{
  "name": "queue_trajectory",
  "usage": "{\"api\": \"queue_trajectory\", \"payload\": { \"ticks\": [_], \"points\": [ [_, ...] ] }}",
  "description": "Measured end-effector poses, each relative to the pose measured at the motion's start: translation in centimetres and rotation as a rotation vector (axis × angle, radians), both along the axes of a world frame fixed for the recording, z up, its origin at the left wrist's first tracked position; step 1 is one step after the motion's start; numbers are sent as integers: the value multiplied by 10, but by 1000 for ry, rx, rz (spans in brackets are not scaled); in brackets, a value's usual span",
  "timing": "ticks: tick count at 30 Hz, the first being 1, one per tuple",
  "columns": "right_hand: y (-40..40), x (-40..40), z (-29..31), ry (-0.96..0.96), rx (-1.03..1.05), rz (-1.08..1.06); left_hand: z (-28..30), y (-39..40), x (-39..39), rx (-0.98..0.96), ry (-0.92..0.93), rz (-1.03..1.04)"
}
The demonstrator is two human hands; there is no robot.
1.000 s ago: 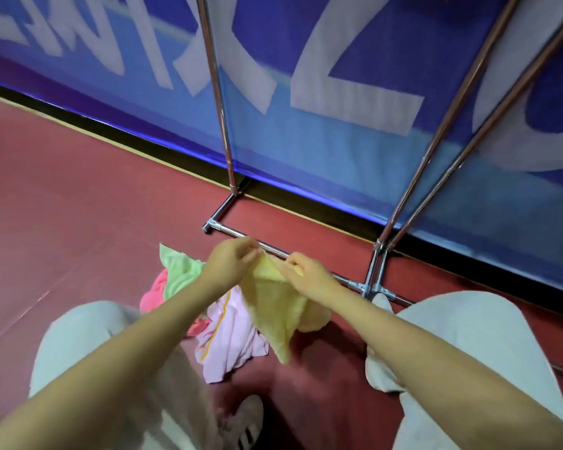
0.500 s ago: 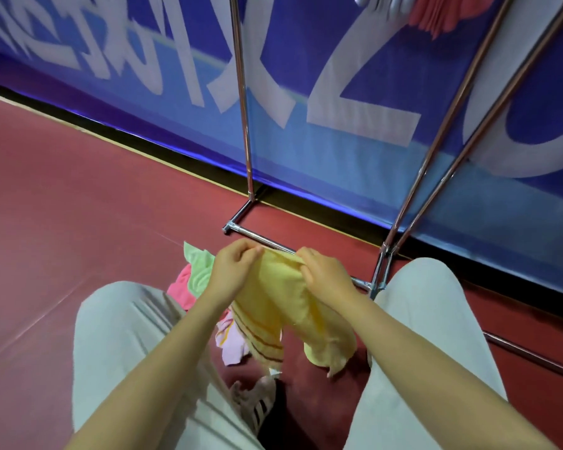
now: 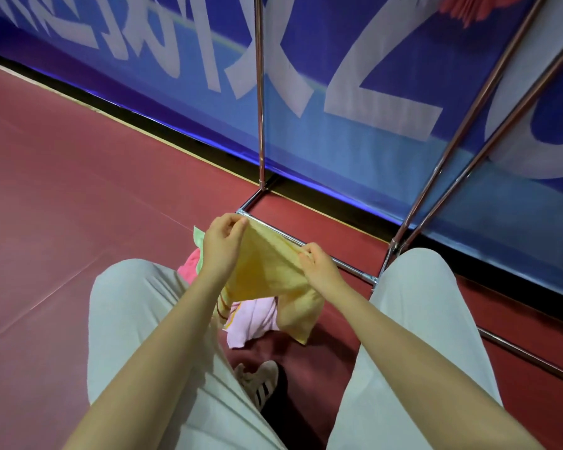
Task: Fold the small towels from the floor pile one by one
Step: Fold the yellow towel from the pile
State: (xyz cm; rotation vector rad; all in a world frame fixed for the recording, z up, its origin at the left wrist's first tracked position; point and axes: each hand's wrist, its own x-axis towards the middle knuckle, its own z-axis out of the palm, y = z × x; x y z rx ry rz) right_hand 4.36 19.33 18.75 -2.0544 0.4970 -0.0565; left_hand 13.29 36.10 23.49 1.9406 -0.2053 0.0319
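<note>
The left hand (image 3: 223,243) and right hand (image 3: 319,266) each pinch the top edge of a soft yellow cloth towel (image 3: 267,271), hanging unfolded below the fingers, above the floor pile (image 3: 251,319) still waiting.

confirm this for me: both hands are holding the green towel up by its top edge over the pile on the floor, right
Not quite. In the head view the towel held up is the yellow towel, pinched along its top edge by the left hand and right hand. The green towel is in the pile on the floor.
</note>
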Motion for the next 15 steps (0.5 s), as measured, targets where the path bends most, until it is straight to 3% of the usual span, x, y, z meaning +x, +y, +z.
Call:
{"api": "queue_trajectory", "payload": {
  "ticks": [9,15],
  "points": [
    [-2,-10,-3,-11,-407,75,-7,-16,0,-140,295,50],
    [-3,-11,-8,96,-567,138,0,-21,-4,-196,306,-7]
  ]
}}
